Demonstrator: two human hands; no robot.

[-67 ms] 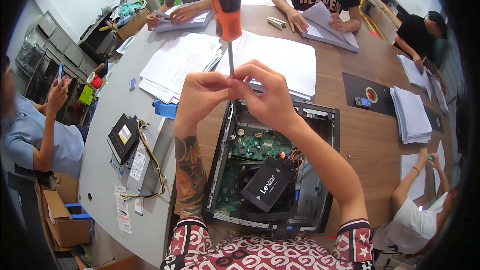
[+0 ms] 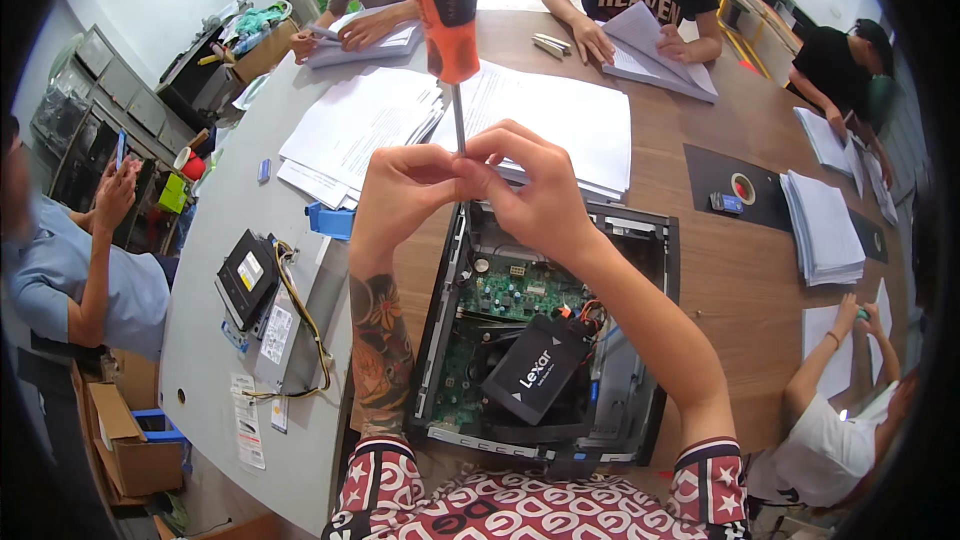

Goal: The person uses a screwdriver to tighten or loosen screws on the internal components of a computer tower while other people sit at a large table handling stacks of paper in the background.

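Screwdriver point(image 2: 445, 10) with an orange and black handle stands nearly upright in the middle of the view, its handle close to the camera and its thin steel shaft running down into the fingers of both hands. Left hand point(image 2: 400, 195) and right hand point(image 2: 535, 190) meet at the shaft's lower end, fingertips pressed together and pinched around it, so the tip itself is hidden. Both hands hover just above the back edge of an open computer case point(image 2: 655, 340) that lies flat on the table point(image 2: 730, 280) in front of the person. Inside the case a green circuit board point(image 2: 515, 285) shows, and a black drive point(image 2: 540, 368) rests tilted over the fan area, with red and orange wires just beside it. The left forearm carries a flower tattoo; both sleeves are red with a white pattern.

Left of the case, on the grey part of the table, lie a black optical drive point(image 2: 248, 275) and a silver power supply point(image 2: 300, 325) with a yellow cable looping round it. A blue plastic part point(image 2: 330, 220) sits near the left hand. Behind the hands, wide stacks of white paper point(image 2: 560, 115) cover the tabletop. Further round the table other people handle paper: two at the far side, one at the far right, one at the lower right. At the left edge a person in a blue shirt holds up a phone point(image 2: 120, 148).
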